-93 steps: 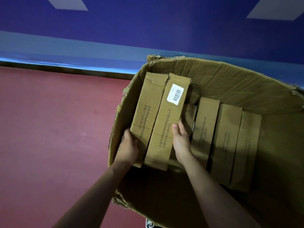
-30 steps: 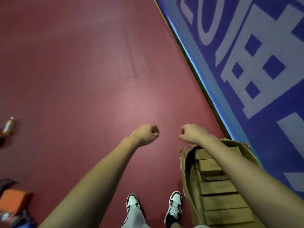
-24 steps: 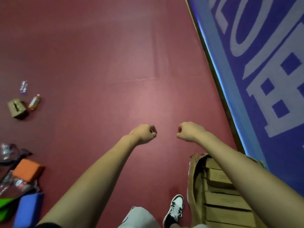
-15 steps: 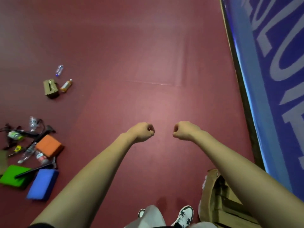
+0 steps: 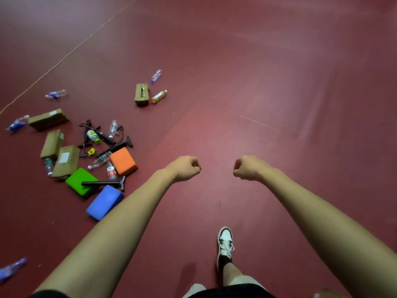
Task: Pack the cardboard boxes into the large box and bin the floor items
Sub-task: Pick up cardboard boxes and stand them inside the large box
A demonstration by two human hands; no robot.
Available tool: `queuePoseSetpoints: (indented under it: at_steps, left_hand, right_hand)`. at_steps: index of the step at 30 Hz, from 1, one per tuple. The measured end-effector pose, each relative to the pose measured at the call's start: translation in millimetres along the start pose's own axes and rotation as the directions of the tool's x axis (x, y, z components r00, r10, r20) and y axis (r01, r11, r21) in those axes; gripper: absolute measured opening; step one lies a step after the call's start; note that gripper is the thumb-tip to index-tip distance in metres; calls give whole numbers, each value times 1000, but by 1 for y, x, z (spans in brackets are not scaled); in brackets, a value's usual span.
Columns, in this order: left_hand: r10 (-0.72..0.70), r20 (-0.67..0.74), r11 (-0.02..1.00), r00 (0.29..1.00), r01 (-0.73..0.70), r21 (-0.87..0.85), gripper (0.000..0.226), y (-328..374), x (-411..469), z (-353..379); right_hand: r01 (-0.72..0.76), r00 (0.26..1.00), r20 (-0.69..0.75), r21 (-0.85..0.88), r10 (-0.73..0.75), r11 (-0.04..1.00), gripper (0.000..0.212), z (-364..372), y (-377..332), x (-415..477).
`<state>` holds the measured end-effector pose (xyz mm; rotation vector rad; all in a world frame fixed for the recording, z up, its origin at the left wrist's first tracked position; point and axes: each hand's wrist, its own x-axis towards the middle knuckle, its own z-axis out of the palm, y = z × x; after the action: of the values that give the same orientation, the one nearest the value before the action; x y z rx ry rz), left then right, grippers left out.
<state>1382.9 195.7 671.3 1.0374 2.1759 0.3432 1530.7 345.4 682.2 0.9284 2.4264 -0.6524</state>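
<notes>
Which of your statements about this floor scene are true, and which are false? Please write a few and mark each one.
1. The left hand and the right hand are curled into fists and hold nothing. True.
2. The orange block rests on top of the blue block. False: they lie apart, each on the floor.
3. A black rod lies across the green block. True.
4. The large box stands beside the shoe. False: no large box is in view; only bare floor surrounds the shoe.
</notes>
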Motion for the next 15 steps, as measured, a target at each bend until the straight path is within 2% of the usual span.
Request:
queuePoseSetpoints:
  at_steps: [15]
  left_hand:
    - [-313,-148,926,938,267,-267,22,-138,106,-153]
  right_hand:
    - [312,944,141,-90,-298,946,25,-94,-175,230]
